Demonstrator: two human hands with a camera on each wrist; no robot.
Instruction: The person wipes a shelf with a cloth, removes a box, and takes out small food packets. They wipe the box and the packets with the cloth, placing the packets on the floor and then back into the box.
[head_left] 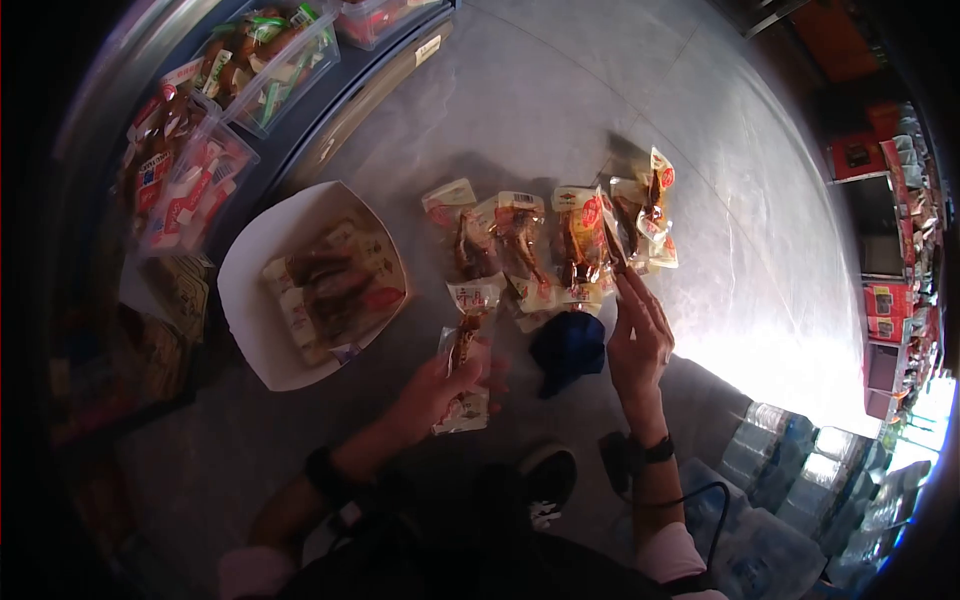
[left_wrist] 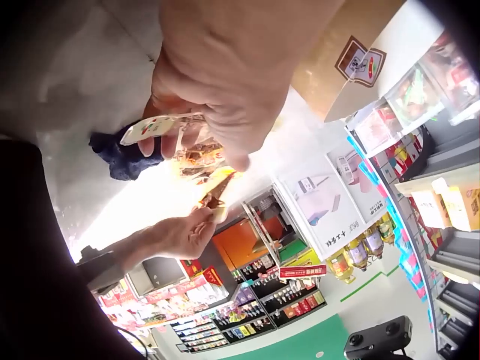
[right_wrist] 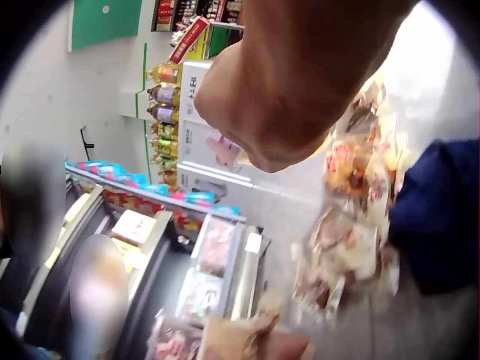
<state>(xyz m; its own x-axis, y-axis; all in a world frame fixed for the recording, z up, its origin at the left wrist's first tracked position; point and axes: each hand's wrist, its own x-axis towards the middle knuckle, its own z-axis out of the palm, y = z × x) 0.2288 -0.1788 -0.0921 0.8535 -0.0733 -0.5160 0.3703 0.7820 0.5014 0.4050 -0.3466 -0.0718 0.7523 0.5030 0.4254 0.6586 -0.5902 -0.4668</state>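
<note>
In the head view my left hand [head_left: 455,390] grips a clear vacuum-sealed snack packet [head_left: 472,298] with brown food inside and a pale printed label. The left wrist view shows that left hand [left_wrist: 221,82] from behind, fingers round the packet. My right hand [head_left: 640,335] pinches another snack packet [head_left: 610,232] at the right part of a row on the floor. Several similar packets [head_left: 520,235] lie in that row, brown food showing through the film. In the right wrist view the right hand [right_wrist: 259,112] hides its own fingertips and what they hold.
A white open carton [head_left: 238,285] at the left holds more such packets. Dark blue cloth [head_left: 568,350] lies on the grey floor [head_left: 560,90] between the hands. Clear bins [head_left: 285,75] of packaged food line a shelf at upper left. Bottled water packs [head_left: 790,460] stand lower right.
</note>
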